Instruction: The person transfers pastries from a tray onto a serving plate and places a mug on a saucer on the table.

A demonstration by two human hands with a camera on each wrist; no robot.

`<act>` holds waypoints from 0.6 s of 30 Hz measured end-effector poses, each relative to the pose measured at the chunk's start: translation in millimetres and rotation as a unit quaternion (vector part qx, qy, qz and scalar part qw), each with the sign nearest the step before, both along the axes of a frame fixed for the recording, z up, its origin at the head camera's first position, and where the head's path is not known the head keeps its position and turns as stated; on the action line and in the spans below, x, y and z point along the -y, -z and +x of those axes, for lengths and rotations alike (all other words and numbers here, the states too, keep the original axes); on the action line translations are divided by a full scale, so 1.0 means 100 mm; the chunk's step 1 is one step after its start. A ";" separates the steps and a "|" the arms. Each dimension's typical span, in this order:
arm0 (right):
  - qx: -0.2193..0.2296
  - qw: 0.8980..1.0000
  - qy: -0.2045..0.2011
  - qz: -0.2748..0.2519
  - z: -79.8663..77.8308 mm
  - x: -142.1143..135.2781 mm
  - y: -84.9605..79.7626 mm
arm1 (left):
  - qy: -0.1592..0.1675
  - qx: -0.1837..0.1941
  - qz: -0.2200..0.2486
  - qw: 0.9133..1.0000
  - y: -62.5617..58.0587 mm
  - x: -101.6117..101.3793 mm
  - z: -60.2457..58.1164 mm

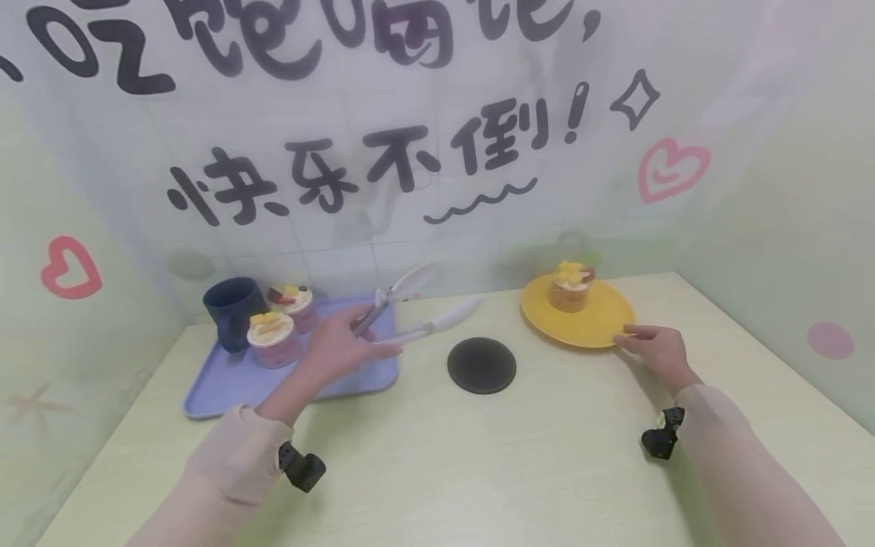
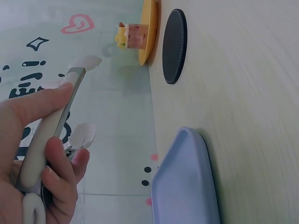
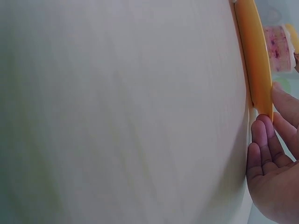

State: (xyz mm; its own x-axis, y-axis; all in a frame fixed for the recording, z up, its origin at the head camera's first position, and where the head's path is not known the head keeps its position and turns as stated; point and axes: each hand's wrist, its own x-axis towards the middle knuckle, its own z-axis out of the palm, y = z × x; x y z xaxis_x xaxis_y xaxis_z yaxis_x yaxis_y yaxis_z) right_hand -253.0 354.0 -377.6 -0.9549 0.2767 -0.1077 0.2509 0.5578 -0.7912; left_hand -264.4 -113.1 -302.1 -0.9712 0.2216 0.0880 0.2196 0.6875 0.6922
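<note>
Food tongs (image 1: 369, 315) with pale translucent tips are gripped by my left hand (image 1: 338, 346), above the blue tray's right part; their two arms are spread apart with nothing between the tips. At the right, a yellow plate (image 1: 547, 323) bears one dessert cup (image 1: 570, 289) topped with yellow fruit pieces. My right hand (image 1: 656, 351) pinches the plate's near right rim, thumb above and fingers underneath, as the right wrist view shows. Two more dessert cups (image 1: 275, 342) stand on the tray close to a dark blue mug (image 1: 235, 308).
The blue tray (image 1: 225, 395) lies at the table's left, near the back wall. A round black coaster (image 1: 481, 365) sits between tray and plate. Walls with printed lettering and hearts enclose the pale table (image 1: 492, 471) at the back and sides.
</note>
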 end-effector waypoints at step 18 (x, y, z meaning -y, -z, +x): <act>-0.003 1.000 -0.004 -0.002 0.01 0.00 0.00 | -0.021 -0.023 -0.039 0.999 0.13 0.40 0.12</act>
